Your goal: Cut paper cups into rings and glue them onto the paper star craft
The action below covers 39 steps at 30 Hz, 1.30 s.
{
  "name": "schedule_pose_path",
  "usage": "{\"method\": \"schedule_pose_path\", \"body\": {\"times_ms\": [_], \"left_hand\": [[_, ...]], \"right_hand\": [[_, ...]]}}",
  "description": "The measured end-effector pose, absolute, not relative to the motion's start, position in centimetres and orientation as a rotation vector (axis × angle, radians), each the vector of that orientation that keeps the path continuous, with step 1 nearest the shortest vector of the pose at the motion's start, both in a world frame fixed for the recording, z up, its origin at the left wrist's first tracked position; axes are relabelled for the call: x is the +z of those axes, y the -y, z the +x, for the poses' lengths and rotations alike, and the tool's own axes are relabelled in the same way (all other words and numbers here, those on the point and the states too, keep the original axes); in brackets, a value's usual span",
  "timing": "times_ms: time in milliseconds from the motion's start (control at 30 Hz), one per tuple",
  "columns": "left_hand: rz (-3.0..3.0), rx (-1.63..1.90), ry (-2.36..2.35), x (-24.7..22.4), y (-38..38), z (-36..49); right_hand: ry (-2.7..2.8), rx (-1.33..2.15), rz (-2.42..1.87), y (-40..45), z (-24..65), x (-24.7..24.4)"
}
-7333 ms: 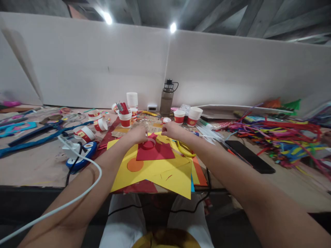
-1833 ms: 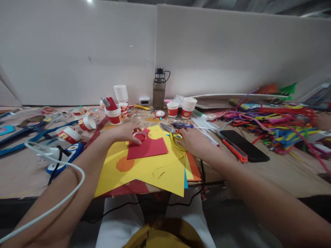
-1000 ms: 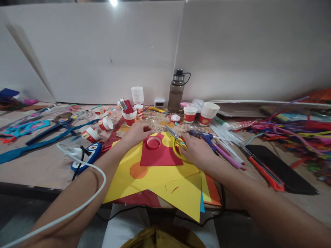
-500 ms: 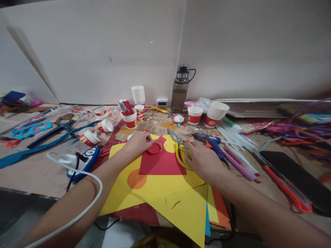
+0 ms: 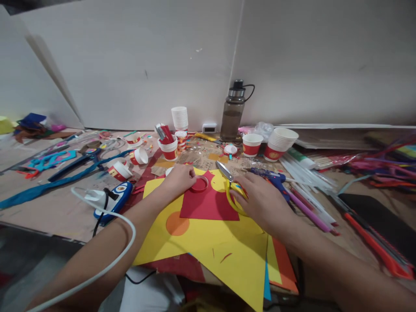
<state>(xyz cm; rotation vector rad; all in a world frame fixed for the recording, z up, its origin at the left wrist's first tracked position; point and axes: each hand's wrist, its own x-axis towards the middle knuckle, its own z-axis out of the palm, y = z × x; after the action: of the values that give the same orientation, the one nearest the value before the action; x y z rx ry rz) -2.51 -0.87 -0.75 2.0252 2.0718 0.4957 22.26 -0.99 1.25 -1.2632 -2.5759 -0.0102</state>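
My left hand (image 5: 182, 178) is closed on the left edge of a red paper ring (image 5: 199, 185), which stands over a red paper sheet (image 5: 209, 207). Yellow-handled scissors (image 5: 227, 178) are gripped in my right hand (image 5: 255, 193), their blades pointing up and to the left. Beneath the red sheet lie large yellow sheets (image 5: 227, 255). An orange circle (image 5: 177, 223) rests on the yellow to the lower left, and a yellow round piece (image 5: 218, 183) shows between the ring and the scissors.
Behind stand a dark bottle (image 5: 233, 113), paper cups (image 5: 251, 146) and a cup with red items (image 5: 168, 149). A blue glue gun (image 5: 271, 178), tubes and a red cutter (image 5: 378, 247) are at right. A blue-and-white device (image 5: 118, 200) with a white cable lies at left.
The whole view has shifted, so the table and both hands appear slightly further right. Both hands keep their holds on the ring and the scissors.
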Motion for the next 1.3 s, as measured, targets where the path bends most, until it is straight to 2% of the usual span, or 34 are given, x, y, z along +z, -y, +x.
{"method": "schedule_pose_path", "body": {"times_ms": [200,533,633,833,1100,1300], "left_hand": [[1.999,0.543,-2.063,-0.9,0.9,-2.3],[1.971,0.764,-2.085,0.1,0.7,-2.9],[1.997,0.754,-2.074,-0.1,0.7,-2.9],[2.036,0.493,-2.066,-1.2,0.5,-3.0],[2.028,0.493,-2.078,-0.2,0.6,-3.1],[2.066,0.493,-1.811,1.0,0.8,-4.0]], "right_hand": [[2.516,0.331,-1.049,0.5,18.1,1.2],[2.321,0.556,-1.132,-0.3,15.5,-1.5],[2.337,0.553,-1.084,-0.3,15.8,-1.9],[2.405,0.551,-1.065,-0.4,15.9,-2.6],[2.435,0.508,-1.085,-0.4,15.8,-2.5],[2.443,0.52,-1.098,-0.3,15.9,-2.0]]}}
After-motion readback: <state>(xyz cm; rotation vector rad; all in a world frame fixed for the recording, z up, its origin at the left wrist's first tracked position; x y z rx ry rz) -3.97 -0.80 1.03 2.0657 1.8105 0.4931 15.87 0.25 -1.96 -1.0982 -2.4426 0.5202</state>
